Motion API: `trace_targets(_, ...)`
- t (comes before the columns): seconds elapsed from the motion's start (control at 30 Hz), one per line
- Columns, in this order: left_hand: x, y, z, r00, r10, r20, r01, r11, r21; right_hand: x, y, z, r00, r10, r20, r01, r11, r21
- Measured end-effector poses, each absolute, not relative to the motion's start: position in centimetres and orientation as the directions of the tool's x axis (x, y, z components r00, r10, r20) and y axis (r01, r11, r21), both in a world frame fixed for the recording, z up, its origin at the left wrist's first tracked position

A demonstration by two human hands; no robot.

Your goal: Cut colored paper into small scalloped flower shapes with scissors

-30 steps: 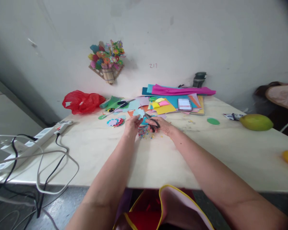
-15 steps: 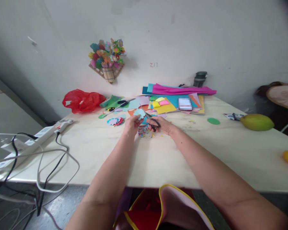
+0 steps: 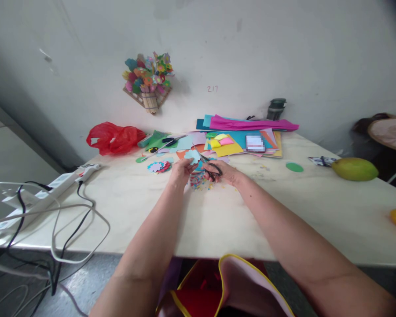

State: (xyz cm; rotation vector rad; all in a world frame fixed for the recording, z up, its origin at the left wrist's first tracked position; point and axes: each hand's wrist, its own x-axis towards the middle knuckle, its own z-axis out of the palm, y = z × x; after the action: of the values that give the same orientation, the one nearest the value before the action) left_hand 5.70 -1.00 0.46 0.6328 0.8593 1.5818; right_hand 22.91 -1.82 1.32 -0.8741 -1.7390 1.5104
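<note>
A light blue paper flower [image 3: 192, 156] with a scalloped edge is pinched in my left hand [image 3: 182, 170], above the table. My right hand [image 3: 225, 172] grips dark-handled scissors [image 3: 214, 169], fingers in the loops. The scissor blades point left and meet the flower's right edge. Small multicoloured paper scraps [image 3: 198, 181] lie heaped under my hands. Left of my left hand sits a pile of cut scalloped paper flowers [image 3: 159, 167] in lilac, blue and red.
Coloured paper sheets [image 3: 231, 149] and a pink roll [image 3: 251, 123] lie at the back. A red plastic bag [image 3: 114, 138] and a power strip [image 3: 46, 193] with loose cables are left. A green mango-like fruit [image 3: 354, 169] and green paper oval [image 3: 295, 167] lie right.
The view has shifted very slightly. My hands, the flower and the scissors keep nearly the same position.
</note>
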Motion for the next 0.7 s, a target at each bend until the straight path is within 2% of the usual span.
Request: trace_targets(0.7, 5.39, -1.16, 0.55, -0.163, 0.985, -0.057, -0.577, -0.049, 0.816, 23.26, -1.64, 1.18, -0.591, 0.805, 0.048, 0.049, 0.095, -0.994)
